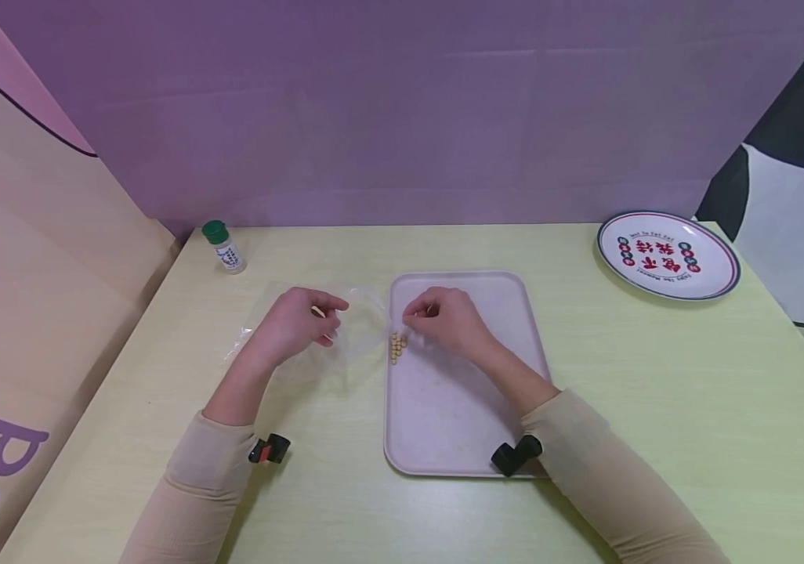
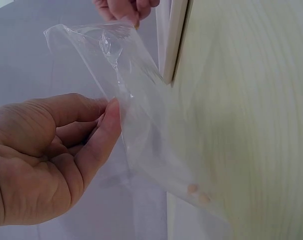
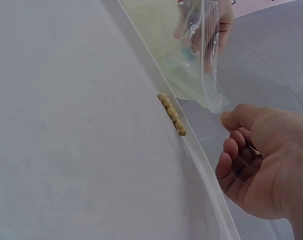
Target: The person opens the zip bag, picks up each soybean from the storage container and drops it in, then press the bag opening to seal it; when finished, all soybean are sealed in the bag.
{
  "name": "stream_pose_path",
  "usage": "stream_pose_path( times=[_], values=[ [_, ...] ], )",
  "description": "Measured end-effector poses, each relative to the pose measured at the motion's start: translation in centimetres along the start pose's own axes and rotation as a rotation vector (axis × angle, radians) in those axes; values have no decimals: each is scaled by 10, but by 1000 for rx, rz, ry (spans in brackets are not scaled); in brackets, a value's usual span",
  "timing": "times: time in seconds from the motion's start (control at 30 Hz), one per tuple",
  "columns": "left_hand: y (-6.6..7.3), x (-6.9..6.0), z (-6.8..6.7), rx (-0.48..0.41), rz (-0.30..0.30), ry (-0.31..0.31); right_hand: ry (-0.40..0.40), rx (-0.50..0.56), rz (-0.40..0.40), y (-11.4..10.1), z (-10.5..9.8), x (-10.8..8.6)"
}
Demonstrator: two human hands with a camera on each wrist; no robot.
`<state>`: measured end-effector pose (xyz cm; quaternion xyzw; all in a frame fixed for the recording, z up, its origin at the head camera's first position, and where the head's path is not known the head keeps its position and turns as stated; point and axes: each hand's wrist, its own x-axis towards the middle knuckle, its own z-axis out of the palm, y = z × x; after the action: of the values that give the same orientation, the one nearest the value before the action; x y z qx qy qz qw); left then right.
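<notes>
A clear zip bag [image 2: 141, 115] is stretched between the two hands above the table. My left hand [image 1: 296, 321] pinches its edge between thumb and fingers. On the other side, over the tray's left edge, my right hand [image 1: 450, 319] pinches a corner of the bag's mouth between thumb and forefinger, its other fingers curled. Low in the bag, in the left wrist view, a couple of blurred orange-tan beans [image 2: 192, 189] show through the film. Several round yellowish beans [image 3: 172, 115], like soybeans, lie clustered against the tray's edge below the right hand.
The pale rectangular tray [image 1: 444, 423] lies at the middle of the light wooden table [image 1: 331, 501]. At the back left stands a small jar with a green lid [image 1: 215, 232]. An oval plate with red lettering [image 1: 668, 283] sits at the back right.
</notes>
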<state>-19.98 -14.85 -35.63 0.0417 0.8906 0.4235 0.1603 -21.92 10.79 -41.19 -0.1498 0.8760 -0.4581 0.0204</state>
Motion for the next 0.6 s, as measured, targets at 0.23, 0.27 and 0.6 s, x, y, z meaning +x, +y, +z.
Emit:
stream_pose_path(
  times=[0.23,0.27,0.6],
  values=[
    [-1,0,1,8,1,2,34,39,-44,-2,0,1],
    [-1,0,1,10,3,1,33,47,-50,-2,1,1],
    [0,1,3,9,6,-9,-49,89,-62,-4,0,-1]
  ],
)
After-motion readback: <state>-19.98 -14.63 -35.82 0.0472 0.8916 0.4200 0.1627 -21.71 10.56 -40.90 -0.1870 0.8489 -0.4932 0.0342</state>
